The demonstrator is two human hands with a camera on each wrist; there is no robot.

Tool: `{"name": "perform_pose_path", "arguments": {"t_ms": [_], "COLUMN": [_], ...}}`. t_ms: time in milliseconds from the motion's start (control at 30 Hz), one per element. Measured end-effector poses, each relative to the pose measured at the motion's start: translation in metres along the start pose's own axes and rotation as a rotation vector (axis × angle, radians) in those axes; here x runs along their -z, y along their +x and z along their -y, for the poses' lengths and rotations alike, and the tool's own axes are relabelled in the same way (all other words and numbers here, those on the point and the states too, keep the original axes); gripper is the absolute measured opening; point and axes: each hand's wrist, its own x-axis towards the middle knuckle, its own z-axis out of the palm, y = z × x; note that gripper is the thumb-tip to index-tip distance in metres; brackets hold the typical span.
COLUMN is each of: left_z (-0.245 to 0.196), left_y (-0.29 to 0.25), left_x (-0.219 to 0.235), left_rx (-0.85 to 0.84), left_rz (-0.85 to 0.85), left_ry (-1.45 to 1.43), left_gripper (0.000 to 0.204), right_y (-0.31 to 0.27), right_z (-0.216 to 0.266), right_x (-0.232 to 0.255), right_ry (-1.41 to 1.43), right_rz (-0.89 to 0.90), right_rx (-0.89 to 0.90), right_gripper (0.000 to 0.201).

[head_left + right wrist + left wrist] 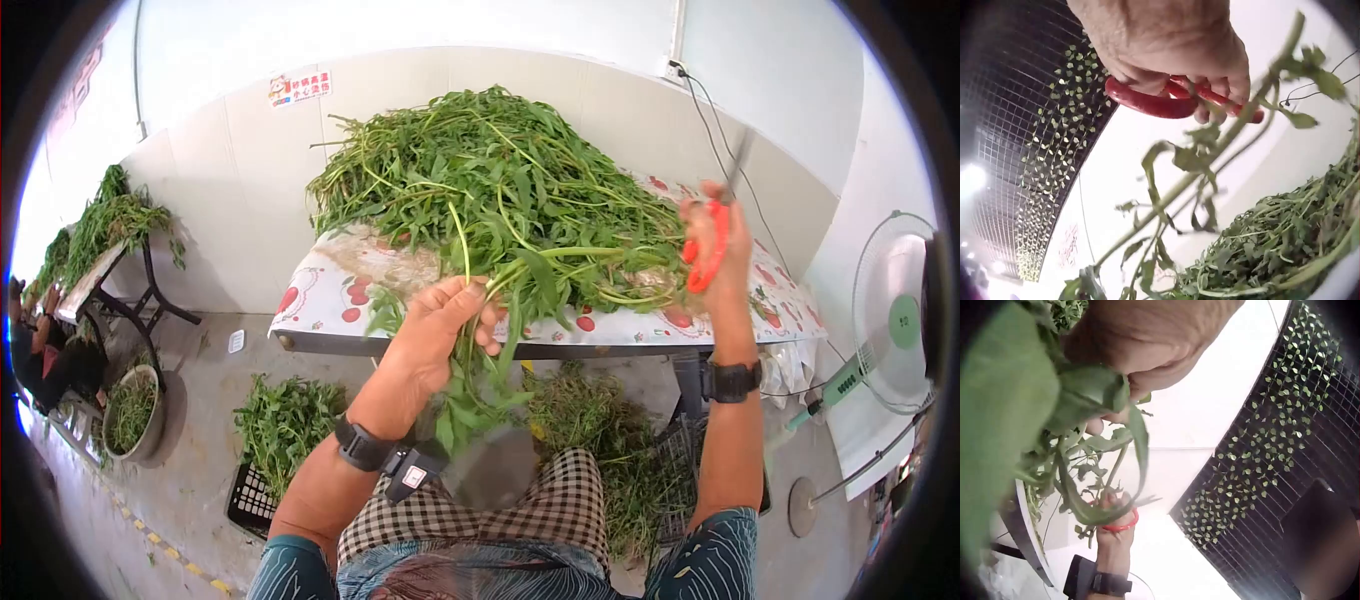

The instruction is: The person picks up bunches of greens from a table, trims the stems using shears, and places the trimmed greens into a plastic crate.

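In the head view my left hand [430, 325] pinches a bunch of leafy green stems [465, 385] in front of the table edge. Its leaves hang below the fingers, and some stems stretch to the right. Large blurred leaves [1094, 394] partly cover the left hand in the left wrist view. My right hand [728, 250] is raised at the right over the table and grips red-handled scissors [708, 262], blades upward. Fingers pass through the red handles [1154, 103] in the right wrist view, where a long stem [1175, 190] crosses close to the hand.
A big heap of cut greens [480, 170] covers much of the patterned table [320, 290]. Greens in a black crate [250, 500] and another pile [600, 440] lie below. A standing fan [900, 320] is at the right. Another person [55, 360] sits far left by a bucket [150, 440].
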Motion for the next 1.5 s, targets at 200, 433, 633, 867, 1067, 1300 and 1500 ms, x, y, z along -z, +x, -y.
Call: {"name": "perform_pose_path", "arguments": {"t_ms": [200, 433, 633, 867, 1067, 1300, 1500], "left_z": [0.009, 0.016, 0.009, -0.01, -0.001, 0.008, 0.014], "left_y": [0.012, 0.026, 0.033, 0.032, 0.036, 0.039, 0.028], "left_x": [0.025, 0.021, 0.047, 0.049, 0.048, 0.056, 0.054], "left_rx": [0.095, 0.182, 0.268, 0.33, 0.367, 0.394, 0.387], "left_rz": [0.057, 0.0, 0.182, 0.378, 0.404, 0.376, 0.357], "left_ry": [-0.094, -0.164, -0.045, 0.121, -0.004, -0.135, -0.167], "left_gripper": [0.016, 0.02, 0.016, 0.025, 0.026, 0.022, 0.018], "right_y": [0.0, -0.055, -0.11, -0.121, -0.129, -0.129, -0.129], "right_z": [0.002, 0.014, 0.0, -0.03, -0.026, -0.029, -0.034], "right_x": [0.04, 0.028, -0.011, -0.023, -0.02, -0.025, -0.034], "right_ry": [0.275, 0.398, 0.349, 0.431, 0.379, 0.405, 0.402], "right_rz": [-0.079, 0.659, 0.838, 0.921, 0.941, 0.941, 0.989], "right_rx": [0.082, -0.299, -0.503, -0.594, -0.589, -0.589, -0.58], "right_gripper": [0.042, 0.054, 0.061, 0.065, 0.076, 0.071, 0.063]}}
